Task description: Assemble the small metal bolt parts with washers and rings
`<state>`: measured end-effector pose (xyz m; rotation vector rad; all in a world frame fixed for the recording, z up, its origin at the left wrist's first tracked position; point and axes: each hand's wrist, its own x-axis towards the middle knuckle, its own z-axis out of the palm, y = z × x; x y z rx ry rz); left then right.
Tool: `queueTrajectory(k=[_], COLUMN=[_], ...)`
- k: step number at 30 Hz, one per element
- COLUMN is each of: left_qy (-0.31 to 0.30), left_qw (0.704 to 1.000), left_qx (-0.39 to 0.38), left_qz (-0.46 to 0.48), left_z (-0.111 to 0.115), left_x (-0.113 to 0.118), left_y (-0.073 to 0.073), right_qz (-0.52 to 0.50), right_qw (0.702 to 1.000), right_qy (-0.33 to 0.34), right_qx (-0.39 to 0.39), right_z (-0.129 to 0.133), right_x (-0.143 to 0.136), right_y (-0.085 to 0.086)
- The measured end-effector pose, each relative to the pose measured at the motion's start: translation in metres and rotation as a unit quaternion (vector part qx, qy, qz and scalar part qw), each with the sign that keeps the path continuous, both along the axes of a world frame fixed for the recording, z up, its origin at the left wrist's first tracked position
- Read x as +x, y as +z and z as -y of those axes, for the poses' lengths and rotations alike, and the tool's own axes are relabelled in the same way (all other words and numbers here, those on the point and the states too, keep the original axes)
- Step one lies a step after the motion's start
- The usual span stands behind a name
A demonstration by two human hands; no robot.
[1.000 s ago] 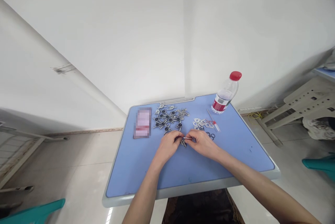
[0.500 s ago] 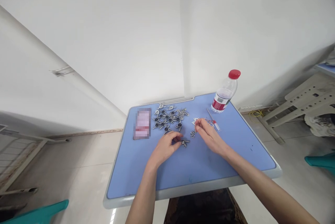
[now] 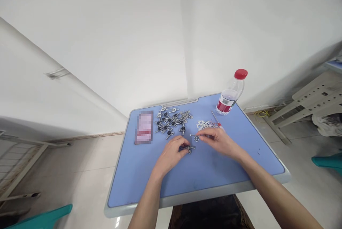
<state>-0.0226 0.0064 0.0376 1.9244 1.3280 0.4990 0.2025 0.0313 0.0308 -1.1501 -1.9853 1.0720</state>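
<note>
My left hand pinches a small metal part with a black centre low over the blue table. In my right hand is a thin metal rod, its tip pointing left above a small heap of shiny screws or beads. Behind that hand lie flat silver plates. Several metal parts with black round centres are spread left of the middle, with thin silver pieces beside them.
A dark-edged phone-like object, its face blurred, lies at the left. A red-capped bottle stands at the back right, near a screwdriver with a red and clear handle. The wall is just behind the table.
My left hand has closed on the metal part. My right hand has moved back from the silver plates and now shows the thin rod, near the small heap. The view has shifted slightly.
</note>
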Motion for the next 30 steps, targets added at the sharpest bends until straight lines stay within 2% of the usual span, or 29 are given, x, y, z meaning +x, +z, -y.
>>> queueTrajectory(k=[3,7,12,15,17,21,26,30], left_qy=[-0.016,-0.030,-0.029,-0.020,-0.011,0.026,0.101,0.126], left_qw=[1.000,0.999,0.999,0.999,0.999,0.999,0.992,0.988], left_qx=[-0.002,-0.010,-0.016,-0.013,-0.009,0.018,0.060,0.074], left_qz=[0.006,0.012,0.040,0.049,0.043,0.031,0.039,0.052], left_z=[0.000,0.000,-0.001,-0.001,-0.002,-0.006,-0.011,-0.013], left_x=[0.000,-0.001,-0.005,-0.010,-0.014,-0.018,-0.020,-0.020], left_y=[0.001,0.000,-0.005,-0.007,-0.007,-0.005,-0.006,-0.008], right_qz=[0.049,0.049,-0.022,-0.024,0.000,0.091,0.210,0.265], right_qw=[0.998,0.999,0.996,0.988,0.983,0.975,0.961,0.949], right_qy=[0.030,0.004,-0.082,-0.150,-0.185,-0.202,-0.176,-0.165], right_qx=[0.007,0.001,-0.014,-0.016,-0.007,0.007,0.030,0.033], right_z=[0.002,0.001,-0.008,-0.015,-0.022,-0.032,-0.033,-0.032], right_x=[0.000,0.001,0.010,0.020,0.030,0.048,0.051,0.047], right_y=[0.003,0.004,0.003,0.000,-0.002,-0.004,-0.003,-0.004])
